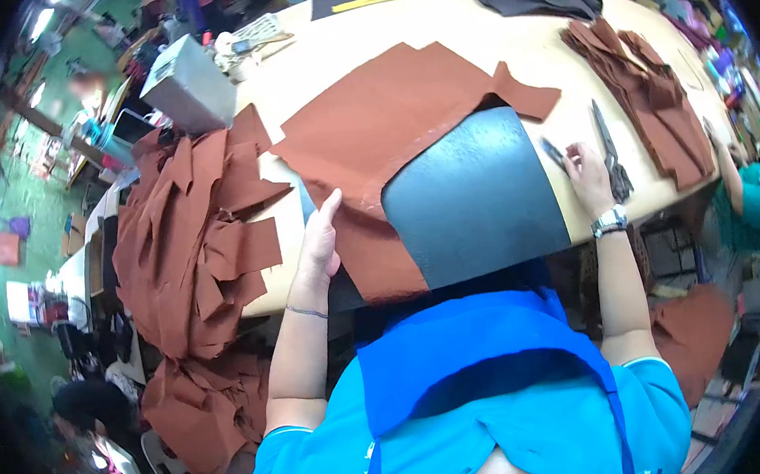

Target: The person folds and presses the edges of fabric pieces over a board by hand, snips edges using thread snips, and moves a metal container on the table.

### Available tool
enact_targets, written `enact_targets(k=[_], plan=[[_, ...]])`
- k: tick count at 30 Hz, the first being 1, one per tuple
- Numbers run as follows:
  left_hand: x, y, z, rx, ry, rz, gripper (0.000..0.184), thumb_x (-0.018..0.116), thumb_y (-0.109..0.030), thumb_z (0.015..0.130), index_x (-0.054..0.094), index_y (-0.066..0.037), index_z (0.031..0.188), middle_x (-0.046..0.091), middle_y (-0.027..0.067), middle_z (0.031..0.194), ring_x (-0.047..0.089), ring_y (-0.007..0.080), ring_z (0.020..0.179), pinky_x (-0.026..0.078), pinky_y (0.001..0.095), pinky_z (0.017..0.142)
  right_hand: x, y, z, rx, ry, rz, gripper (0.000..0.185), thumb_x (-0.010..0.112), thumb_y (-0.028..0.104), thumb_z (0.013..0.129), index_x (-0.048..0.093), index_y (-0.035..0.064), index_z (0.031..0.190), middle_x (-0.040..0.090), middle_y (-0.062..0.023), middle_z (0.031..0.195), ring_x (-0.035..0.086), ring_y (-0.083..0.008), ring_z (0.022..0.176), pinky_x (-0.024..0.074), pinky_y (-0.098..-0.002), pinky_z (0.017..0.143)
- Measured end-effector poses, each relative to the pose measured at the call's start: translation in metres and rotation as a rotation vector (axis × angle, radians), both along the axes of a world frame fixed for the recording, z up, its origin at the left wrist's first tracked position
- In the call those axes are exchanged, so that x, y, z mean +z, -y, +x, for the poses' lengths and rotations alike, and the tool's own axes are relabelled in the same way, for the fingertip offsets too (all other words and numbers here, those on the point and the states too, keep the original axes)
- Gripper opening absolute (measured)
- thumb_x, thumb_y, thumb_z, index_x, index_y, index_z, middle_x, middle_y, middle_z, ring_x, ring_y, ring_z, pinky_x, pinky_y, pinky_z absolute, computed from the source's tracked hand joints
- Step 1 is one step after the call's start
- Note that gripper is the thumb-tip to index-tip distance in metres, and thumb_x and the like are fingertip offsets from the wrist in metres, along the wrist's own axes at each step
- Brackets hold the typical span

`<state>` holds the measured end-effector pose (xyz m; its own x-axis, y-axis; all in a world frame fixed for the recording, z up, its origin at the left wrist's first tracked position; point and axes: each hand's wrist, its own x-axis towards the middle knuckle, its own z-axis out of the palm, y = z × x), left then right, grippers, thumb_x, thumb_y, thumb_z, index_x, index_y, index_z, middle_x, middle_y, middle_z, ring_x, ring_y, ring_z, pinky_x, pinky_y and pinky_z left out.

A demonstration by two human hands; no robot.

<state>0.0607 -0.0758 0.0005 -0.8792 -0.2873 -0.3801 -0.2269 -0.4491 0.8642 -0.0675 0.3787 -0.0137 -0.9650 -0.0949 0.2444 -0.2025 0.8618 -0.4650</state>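
Brown sheet [388, 104], touched by left grip [321, 237], partly covers black board [479, 204]; right grip [589, 174] is beside small tool [553, 151]; whether either grasps, I cannot tell; shirt mark [368, 449] is unreadable.

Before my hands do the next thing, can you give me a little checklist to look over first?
1. Left hand at the edge of the brown sheet: ok, the thumb is up against it.
2. Brown sheet lying all flat: not ok, part of it looks folded over.
3. Black mat showing beside the sheet: ok, a big bare part faces you.
4. Scissors off the sheet: ok, they lie apart, just past your right hand.
5. Small dark object gripped by your right hand: cannot tell, it is at the fingertips but the grip is unclear.
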Motion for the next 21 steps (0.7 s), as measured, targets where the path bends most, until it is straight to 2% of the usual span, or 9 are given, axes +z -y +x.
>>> enact_targets(k=[7,10,12,13,14,16,18,20,21], plan=[[0.008,-0.016,0.013,-0.165,-0.175,-0.198,0.051,0.067,-0.013,0.093,0.049,0.004,0.137,0.056,0.0116,0.137,0.055,0.019,0.122,0.042,0.0349,0.105,0.017,0.027,0.018,0.098,-0.208,0.081,0.034,0.07,0.022,0.089,0.063,0.0014,0.115,0.066,-0.0205,0.108,0.064,-0.0351,0.098,0.0513,-0.0409,0.088],[-0.008,-0.016,0.013,-0.095,-0.252,-0.193,0.053,0.066,-0.011,0.093,0.047,0.004,0.139,0.055,0.0125,0.138,0.054,0.0201,0.123,0.042,0.0359,0.106,0.034,0.081,0.038,0.24,0.005,-0.271,0.033,0.07,0.022,0.09,0.064,0.0015,0.115,0.067,-0.018,0.111,0.064,-0.028,0.106,0.0513,-0.0372,0.091],[0.005,-0.032,0.019,-0.053,-0.215,-0.133,0.054,0.066,-0.008,0.092,0.045,0.004,0.14,0.055,0.0128,0.138,0.054,0.0212,0.124,0.042,0.0366,0.106,0.03,0.122,0.052,0.426,0.275,-0.557,0.039,0.068,0.025,0.094,0.059,0.0042,0.125,0.066,-0.0081,0.11,0.061,-0.0119,0.098,0.0508,-0.0283,0.083],[0.015,-0.043,0.022,-0.047,-0.202,-0.106,0.055,0.066,-0.007,0.092,0.044,0.004,0.141,0.055,0.013,0.137,0.054,0.0217,0.124,0.042,0.0369,0.107,0.035,0.147,0.067,0.455,0.497,-0.818,0.045,0.068,0.026,0.095,0.055,0.0045,0.132,0.064,-0.0076,0.117,0.06,-0.0098,0.098,0.0508,-0.027,0.083],[0.02,-0.055,0.026,-0.082,-0.185,-0.104,0.063,0.063,-0.005,0.094,0.032,0.004,0.148,0.044,0.0156,0.148,0.045,0.0244,0.134,0.034,0.0384,0.113,0.042,0.17,0.081,0.478,0.709,-1.084,0.05,0.067,0.027,0.096,0.05,0.0049,0.138,0.063,-0.0071,0.123,0.059,-0.0078,0.098,0.0508,-0.0258,0.083],[0.032,-0.081,0.031,0.037,-0.384,-0.505,0.071,0.061,-0.006,0.095,0.019,0.003,0.153,0.025,0.017,0.158,0.03,0.0265,0.144,0.021,0.0403,0.12,0.06,0.191,0.095,0.613,0.977,-1.152,0.057,0.067,0.027,0.096,0.046,-0.0024,0.14,0.057,-0.0107,0.137,0.053,-0.0161,0.124,0.0425,-0.0336,0.105],[0.038,-0.059,0.014,0.156,-0.536,-0.516,0.077,0.06,-0.009,0.097,0.01,0.001,0.154,0.01,0.0168,0.162,0.017,0.0267,0.149,0.011,0.0402,0.121,0.03,0.199,0.096,0.787,0.938,-1.235,0.055,0.067,0.024,0.096,0.046,-0.0036,0.139,0.055,-0.0104,0.14,0.05,-0.0146,0.127,0.0372,-0.0331,0.11],[0.067,-0.034,-0.017,0.37,-0.79,-1.052,0.071,0.061,-0.012,0.096,0.02,0.002,0.152,0.017,0.0197,0.161,0.018,0.0285,0.149,0.013,0.0414,0.121,0.031,0.194,0.099,0.777,0.949,-1.231,0.055,0.066,0.021,0.096,0.044,-0.0034,0.141,0.055,-0.009,0.141,0.049,-0.0137,0.128,0.0368,-0.0324,0.111],[0.07,-0.014,-0.036,0.193,-0.758,-1.206,0.067,0.061,-0.013,0.095,0.026,0.0,0.151,0.021,0.0202,0.16,0.018,0.0309,0.149,0.014,0.0433,0.121,0.032,0.191,0.1,0.777,0.96,-1.208,0.056,0.066,0.019,0.096,0.044,-0.0036,0.142,0.054,-0.0082,0.141,0.049,-0.0134,0.128,0.0364,-0.0324,0.111]])
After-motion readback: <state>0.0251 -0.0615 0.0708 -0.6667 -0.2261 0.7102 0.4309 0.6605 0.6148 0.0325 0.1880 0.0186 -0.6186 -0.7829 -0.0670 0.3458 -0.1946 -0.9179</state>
